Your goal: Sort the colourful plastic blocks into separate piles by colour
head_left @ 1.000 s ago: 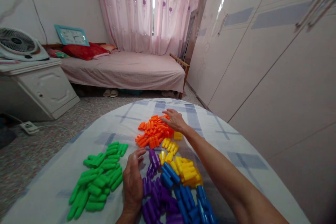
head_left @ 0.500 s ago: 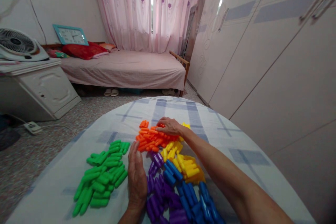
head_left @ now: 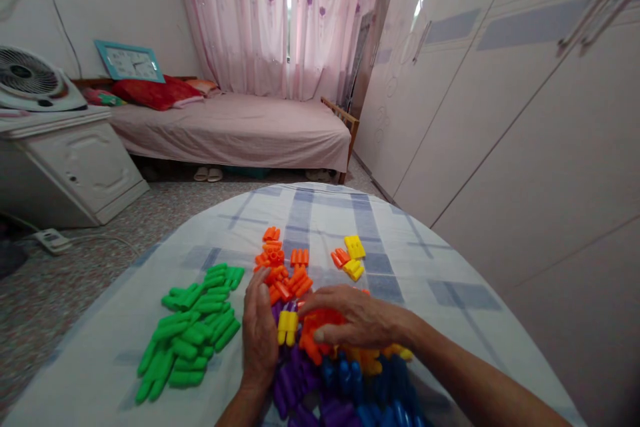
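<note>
And there was the right hand (head_left: 350,317), palm down and arched over a clump of orange pieces (head_left: 313,341), its thumb along the near side and its fingers curved over the top, a shape that seemed suited to corralling several at once. Whether those fingers pinched any, you couldn't tell; the hand hid too much.

Across from it, the left hand (head_left: 260,340) held nothing: fingers straight, close together, pointing away up the cloth-covered bench (head_left: 430,293). It stood like a low wall, and that looked like the reason for it: the green pile (head_left: 193,330) sat just outside, the purple pile (head_left: 295,380) just inside, the two colours kept apart.

A yellow piece (head_left: 288,327) sat in the narrow gap between the hands, close to purple. Nearest the body, blue pieces (head_left: 345,377) lay right beside the purple, partly under the right hand's shadow.

Beyond the left fingertips, a looser orange cluster (head_left: 283,280) trailed up the bench, and well off to the right, a small orange-and-yellow group (head_left: 353,257) lay alone, outside both hands.
</note>
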Tool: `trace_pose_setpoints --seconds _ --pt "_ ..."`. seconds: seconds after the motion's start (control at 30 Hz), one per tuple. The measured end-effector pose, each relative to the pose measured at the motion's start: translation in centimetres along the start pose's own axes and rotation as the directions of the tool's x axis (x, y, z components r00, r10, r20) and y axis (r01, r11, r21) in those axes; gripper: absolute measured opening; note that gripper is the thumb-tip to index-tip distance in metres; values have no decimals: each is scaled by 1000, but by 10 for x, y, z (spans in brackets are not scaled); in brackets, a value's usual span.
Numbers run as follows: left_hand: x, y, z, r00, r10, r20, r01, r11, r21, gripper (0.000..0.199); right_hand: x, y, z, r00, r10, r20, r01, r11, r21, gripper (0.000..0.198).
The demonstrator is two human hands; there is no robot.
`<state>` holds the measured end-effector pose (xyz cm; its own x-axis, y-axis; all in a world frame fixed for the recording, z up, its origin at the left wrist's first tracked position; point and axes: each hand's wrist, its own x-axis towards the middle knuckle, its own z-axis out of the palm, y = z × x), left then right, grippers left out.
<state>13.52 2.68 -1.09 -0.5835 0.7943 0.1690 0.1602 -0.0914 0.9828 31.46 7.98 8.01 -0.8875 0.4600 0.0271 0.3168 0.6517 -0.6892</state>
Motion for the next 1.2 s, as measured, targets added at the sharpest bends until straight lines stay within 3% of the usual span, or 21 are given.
trace_pose_setpoints --seconds 0.1,0.17,0.27,0.3,0.37,0.43,0.5,0.6,0.67,0.77,0.87,1.0,1.2 --pt "0 -1 0 1000 4 -11 -4 1000 -5 51 3 33 -21 965 112 -238 -119 993 -16 32" --pt "0 -2 0 1000 11 -14 -11 1000 -7 50 7 68 -31 876 220 -429 -281 956 -83 33" --pt "0 -3 0 1000 15 -15 -15 1000 -6 48 9 108 -29 773 374 -513 -496 860 -120 36" --pt "0 -3 0 1000 13 -19 -13 1000 -6 48 8 113 -25 774 388 -500 -509 851 -128 36" --pt "0 -3 1 999 13 -29 -14 1000 -2 48 5 109 -19 830 369 -418 -454 883 -123 38" --pt "0 -3 1 999 19 -33 -19 1000 5 47 6 94 -20 896 331 -296 -368 926 -79 40" --pt "0 -3 2 999 31 -29 -31 999 16 47 19 78 -26 924 308 -227 -327 944 -51 43" --pt "1 -3 1 998 51 -25 -50 998 39 47 64 65 -32 929 241 -282 -289 946 -146 44" --pt "1 -3 1 998 59 -29 -58 997 49 46 104 65 -28 942 228 -247 -280 939 -200 47" --pt "1 -2 0 998 53 -43 -51 997 52 46 162 71 -12 939 278 -201 -327 903 -278 58" --pt "1 -2 -1 999 6 -47 -4 998 59 50 195 73 3 932 331 -145 -360 887 -289 64" --pt "0 -1 0 997 -54 -61 57 997 49 55 189 65 11 958 284 -40 -284 920 -270 58" --pt "-1 1 0 998 -49 -32 49 999 -5 55 127 38 8 981 189 41 -180 970 -163 43"
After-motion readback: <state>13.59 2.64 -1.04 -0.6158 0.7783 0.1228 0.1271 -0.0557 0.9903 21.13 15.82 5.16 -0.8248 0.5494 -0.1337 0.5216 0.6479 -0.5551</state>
